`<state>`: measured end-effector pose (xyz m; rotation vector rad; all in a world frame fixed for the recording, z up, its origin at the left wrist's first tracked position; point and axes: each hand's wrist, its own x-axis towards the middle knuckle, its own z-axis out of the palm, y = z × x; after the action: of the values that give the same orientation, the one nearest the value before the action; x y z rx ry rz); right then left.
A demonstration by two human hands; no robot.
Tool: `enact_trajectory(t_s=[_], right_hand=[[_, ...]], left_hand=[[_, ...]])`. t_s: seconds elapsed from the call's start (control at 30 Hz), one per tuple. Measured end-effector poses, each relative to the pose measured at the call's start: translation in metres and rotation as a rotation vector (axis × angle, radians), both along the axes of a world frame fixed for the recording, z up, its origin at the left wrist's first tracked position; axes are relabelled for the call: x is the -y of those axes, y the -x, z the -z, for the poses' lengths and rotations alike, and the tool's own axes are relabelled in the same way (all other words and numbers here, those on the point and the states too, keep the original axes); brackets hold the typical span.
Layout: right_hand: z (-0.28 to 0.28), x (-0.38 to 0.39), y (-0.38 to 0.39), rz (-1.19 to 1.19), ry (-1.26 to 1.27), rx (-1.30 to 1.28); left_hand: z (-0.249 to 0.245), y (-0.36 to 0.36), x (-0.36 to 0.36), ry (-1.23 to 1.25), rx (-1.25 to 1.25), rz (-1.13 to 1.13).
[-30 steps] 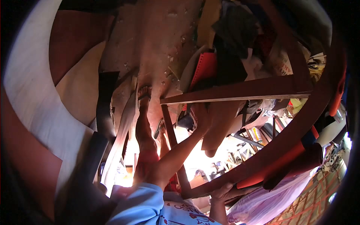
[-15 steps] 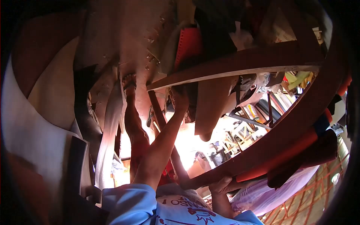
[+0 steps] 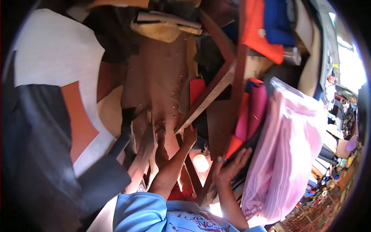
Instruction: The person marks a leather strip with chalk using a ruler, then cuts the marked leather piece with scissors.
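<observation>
A reddish-brown wooden frame (image 3: pixel 216 92) slants across the middle, its pale edge running down to my left hand (image 3: pixel 189 136). The left fingers are curled at the frame's lower end, partly in shadow. On the right, my right hand (image 3: pixel 231 167) lies with fingers stretched and thumb apart against a dark rolled sheet (image 3: pixel 247 145). Pink and red rolls (image 3: pixel 255 104) stand just above that hand. Next to it hangs pale pink material in clear plastic (image 3: pixel 286 147). Below my left hand, a bare lower leg and foot (image 3: pixel 162 143) show in part.
A brown sheet (image 3: pixel 154 77) with small holes along its edges stands ahead. White (image 3: pixel 58 50) and black sheets (image 3: pixel 34 127) crowd the left. Orange (image 3: pixel 259 31) and blue material (image 3: pixel 278 23) is at upper right. Many rolls and scraps (image 3: pixel 328 162) lie farther right.
My view has swung, so the frame now looks steeper and the pink bundle sits nearer the middle. My right hand has gone from gripping the frame's lower bar to lying with fingers extended.
</observation>
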<state>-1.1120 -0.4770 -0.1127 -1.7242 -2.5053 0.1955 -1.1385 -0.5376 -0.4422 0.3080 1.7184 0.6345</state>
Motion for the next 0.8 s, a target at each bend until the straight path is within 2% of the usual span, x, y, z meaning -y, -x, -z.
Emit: enact_trajectory(t_s=[0.03,0.17,0.2,0.3,0.4,0.5,0.53,0.57,0.63,0.67,0.7,0.77,0.8], right_hand=[[-0.003,-0.001,0.000,-0.023,-0.017,-0.015],[-0.008,-0.007,0.006,-0.062,-0.064,-0.084],[-0.010,-0.009,0.008,-0.050,-0.064,-0.102],[-0.017,-0.007,0.012,-0.023,-0.041,-0.159],[-0.034,-0.004,0.016,-0.014,-0.006,-0.274],[-0.060,0.018,0.012,-0.103,-0.052,-0.313],[-0.071,0.030,0.011,-0.121,-0.085,-0.353],[-0.078,0.043,0.006,-0.158,-0.009,-0.445],[-0.091,0.076,-0.011,-0.238,0.146,-0.622],[-0.101,0.094,-0.025,-0.291,0.235,-0.657],[-0.112,0.113,-0.041,-0.343,0.319,-0.691],[-0.136,0.146,-0.078,-0.368,0.630,-0.621],[-0.146,0.159,-0.098,-0.324,0.934,-0.706]], left_hand=[[-0.033,0.013,-0.003,-0.009,-0.008,-0.005],[-0.077,0.016,0.014,-0.135,-0.066,-0.083],[-0.123,0.027,0.008,-0.171,-0.045,-0.195],[-0.175,0.045,0.014,-0.189,-0.075,-0.105],[-0.213,0.050,0.027,-0.299,-0.028,-0.165],[-0.241,0.045,0.042,-0.391,-0.149,-0.069],[-0.241,0.040,0.051,-0.517,-0.239,-0.002],[-0.232,0.031,0.066,-0.642,-0.327,0.066],[-0.246,0.019,0.081,-0.642,-0.351,0.130],[-0.278,0.014,0.080,-0.522,-0.288,0.126],[-0.288,0.008,0.083,-0.551,-0.303,0.097],[-0.307,-0.003,0.088,-0.608,-0.334,0.041],[-0.321,-0.007,0.087,-0.566,-0.280,-0.025]])
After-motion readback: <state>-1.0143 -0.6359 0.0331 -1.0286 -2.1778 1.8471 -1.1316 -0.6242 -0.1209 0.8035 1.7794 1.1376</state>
